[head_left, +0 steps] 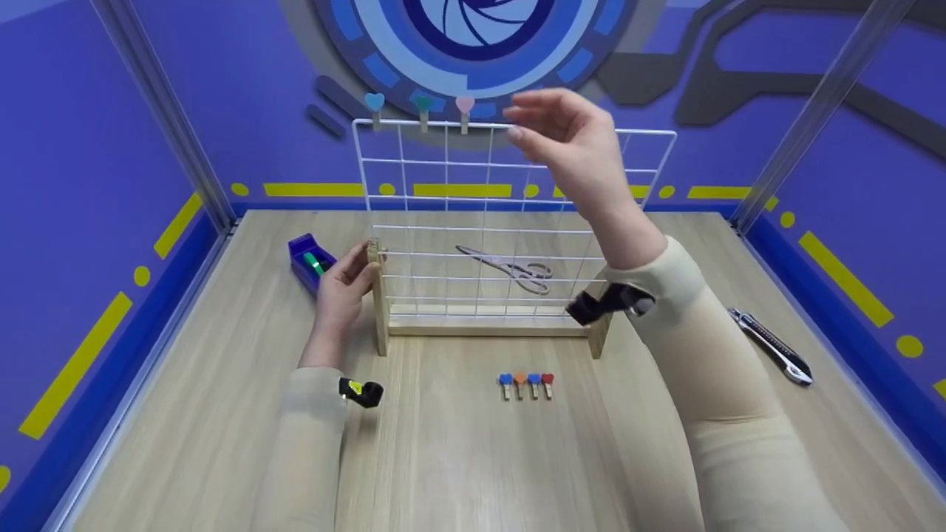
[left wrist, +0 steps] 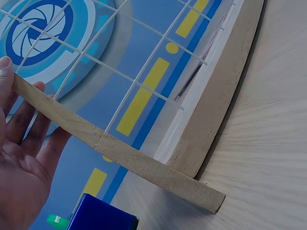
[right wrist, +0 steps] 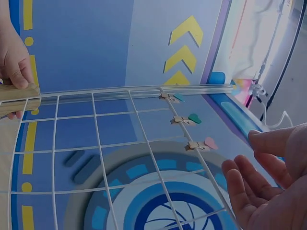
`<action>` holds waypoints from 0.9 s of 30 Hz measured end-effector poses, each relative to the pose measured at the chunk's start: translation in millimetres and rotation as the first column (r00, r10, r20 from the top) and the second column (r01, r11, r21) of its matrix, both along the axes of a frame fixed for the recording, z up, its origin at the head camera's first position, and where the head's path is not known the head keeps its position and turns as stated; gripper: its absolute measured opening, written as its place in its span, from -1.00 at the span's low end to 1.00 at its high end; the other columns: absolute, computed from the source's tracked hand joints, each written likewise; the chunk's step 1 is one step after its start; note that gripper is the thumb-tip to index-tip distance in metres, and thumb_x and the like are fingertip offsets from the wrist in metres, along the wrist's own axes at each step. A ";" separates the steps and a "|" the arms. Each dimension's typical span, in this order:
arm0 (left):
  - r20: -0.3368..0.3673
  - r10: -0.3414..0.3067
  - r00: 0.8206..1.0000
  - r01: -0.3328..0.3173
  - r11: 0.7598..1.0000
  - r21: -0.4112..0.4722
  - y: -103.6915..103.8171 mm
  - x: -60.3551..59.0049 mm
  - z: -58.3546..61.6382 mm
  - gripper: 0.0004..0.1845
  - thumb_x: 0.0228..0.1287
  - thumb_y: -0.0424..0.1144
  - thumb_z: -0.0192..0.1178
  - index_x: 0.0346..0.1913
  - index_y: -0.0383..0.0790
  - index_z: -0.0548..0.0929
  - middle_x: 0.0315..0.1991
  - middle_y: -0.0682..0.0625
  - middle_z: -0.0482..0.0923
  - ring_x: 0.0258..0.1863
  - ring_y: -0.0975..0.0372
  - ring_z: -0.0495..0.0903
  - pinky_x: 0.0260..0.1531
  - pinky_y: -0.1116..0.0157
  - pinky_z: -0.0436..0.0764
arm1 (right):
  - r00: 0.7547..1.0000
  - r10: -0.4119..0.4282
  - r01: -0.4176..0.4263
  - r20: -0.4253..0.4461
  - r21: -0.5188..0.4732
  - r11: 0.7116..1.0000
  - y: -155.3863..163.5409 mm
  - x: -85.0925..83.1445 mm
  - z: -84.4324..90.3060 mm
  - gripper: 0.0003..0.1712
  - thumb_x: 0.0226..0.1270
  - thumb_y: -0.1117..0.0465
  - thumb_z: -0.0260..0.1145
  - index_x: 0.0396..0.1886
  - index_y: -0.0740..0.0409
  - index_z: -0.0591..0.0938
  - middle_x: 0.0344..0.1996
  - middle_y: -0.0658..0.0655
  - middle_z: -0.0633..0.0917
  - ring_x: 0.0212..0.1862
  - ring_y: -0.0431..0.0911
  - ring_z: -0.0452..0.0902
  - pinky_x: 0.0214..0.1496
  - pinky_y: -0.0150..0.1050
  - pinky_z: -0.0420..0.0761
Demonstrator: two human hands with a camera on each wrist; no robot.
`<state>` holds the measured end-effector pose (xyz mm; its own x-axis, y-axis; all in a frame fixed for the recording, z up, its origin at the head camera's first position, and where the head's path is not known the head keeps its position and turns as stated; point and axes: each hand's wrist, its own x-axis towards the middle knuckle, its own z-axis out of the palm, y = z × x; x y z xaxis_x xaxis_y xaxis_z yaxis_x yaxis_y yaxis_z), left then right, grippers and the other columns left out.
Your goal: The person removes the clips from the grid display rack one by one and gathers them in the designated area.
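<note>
So, left of centre my left hand [head_left: 344, 292] grips the wooden post [head_left: 379, 314]; three heart clips [head_left: 423, 112] sit fastened on the top wire [head_left: 486, 125], upper left-centre; four loose clips [head_left: 519, 384] remain, lower centre; my empty right hand [head_left: 580, 148], upper right, has thumb and fingers apart.

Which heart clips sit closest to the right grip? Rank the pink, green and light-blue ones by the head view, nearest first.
1. Pink clip: on the top wire, just left of the right grip.
2. Green clip: middle of the three, left of the pink.
3. Light-blue clip: leftmost on that wire.
</note>
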<state>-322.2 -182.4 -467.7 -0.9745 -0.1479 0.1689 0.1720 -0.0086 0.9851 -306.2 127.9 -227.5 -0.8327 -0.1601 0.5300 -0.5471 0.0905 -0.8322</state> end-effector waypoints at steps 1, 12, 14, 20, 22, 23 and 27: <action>-0.001 -0.001 1.000 0.001 1.000 0.006 0.3 -0.2 0.1 -0.43 0.50 -0.23 0.21 0.50 -0.23 0.42 0.36 -0.19 0.56 0.09 0.46 0.62 0.04 0.49 0.66 | 1.000 -0.004 0.003 0.012 0.006 1.000 -3.6 -2.4 3.1 -0.65 0.36 0.32 0.44 0.11 0.22 0.68 -0.01 0.15 0.79 -0.05 -0.11 0.73 -0.03 -0.33 0.74; 0.005 -0.001 1.000 0.001 0.999 -0.041 2.0 2.6 2.3 -0.45 0.53 -0.28 0.17 0.51 -0.21 0.40 0.43 -0.22 0.48 0.28 0.22 0.56 0.09 0.47 0.66 | 0.991 0.003 -0.012 0.132 0.068 0.998 -29.5 -26.1 16.3 -0.60 0.44 0.21 0.40 0.23 0.11 0.64 0.14 0.15 0.74 0.10 -0.11 0.68 0.13 -0.20 0.71; 0.008 -0.005 1.000 0.005 0.999 -0.046 1.8 2.8 2.1 -0.44 0.53 -0.25 0.17 0.52 -0.20 0.40 0.43 -0.21 0.49 0.31 0.19 0.55 0.10 0.46 0.66 | 0.988 0.002 -0.016 0.156 0.089 0.996 -32.6 -28.3 17.5 -0.58 0.42 0.18 0.42 0.23 0.09 0.64 0.12 0.12 0.75 0.09 -0.12 0.69 0.11 -0.21 0.71; 0.012 -0.010 1.000 0.011 0.999 -0.037 1.2 2.2 2.8 -0.44 0.53 -0.26 0.17 0.52 -0.20 0.39 0.45 -0.19 0.47 0.31 0.21 0.54 0.09 0.48 0.65 | 0.985 -0.057 0.020 0.166 0.215 0.976 -39.7 -30.2 21.0 -0.63 0.43 0.15 0.42 0.17 0.11 0.71 0.03 0.08 0.79 -0.02 -0.19 0.69 0.03 -0.33 0.69; 0.009 -0.007 1.000 0.007 0.999 -0.035 0.9 2.0 2.9 -0.44 0.54 -0.27 0.16 0.52 -0.21 0.39 0.45 -0.20 0.47 0.28 0.26 0.55 0.07 0.50 0.65 | 0.985 -0.077 0.039 0.152 0.242 0.969 -40.9 -30.3 21.1 -0.67 0.42 0.16 0.42 0.12 0.11 0.74 0.00 0.08 0.80 -0.07 -0.20 0.69 0.02 -0.35 0.69; 0.007 -0.004 1.000 0.005 0.999 -0.033 1.0 2.1 3.1 -0.45 0.54 -0.27 0.16 0.52 -0.21 0.39 0.44 -0.21 0.47 0.26 0.28 0.56 0.06 0.50 0.65 | 0.986 -0.085 0.047 0.146 0.247 0.968 -41.5 -30.3 21.1 -0.69 0.41 0.16 0.43 0.09 0.11 0.75 -0.02 0.08 0.81 -0.10 -0.20 0.69 0.02 -0.36 0.69; 0.002 0.002 1.000 -0.002 1.000 -0.029 1.1 2.8 3.3 -0.45 0.53 -0.28 0.17 0.51 -0.21 0.40 0.43 -0.21 0.48 0.24 0.31 0.57 0.04 0.52 0.65 | 0.986 -0.098 0.065 0.138 0.226 0.972 -42.9 -31.0 20.1 -0.76 0.37 0.16 0.46 -0.02 0.12 0.79 -0.09 0.08 0.83 -0.11 -0.17 0.72 0.02 -0.36 0.70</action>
<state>-319.4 -181.3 -464.4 -0.9745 -0.1448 0.1715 0.1704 0.0205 0.9852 -337.2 85.0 -207.5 -0.9139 -0.1869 0.3604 -0.4035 0.3193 -0.8575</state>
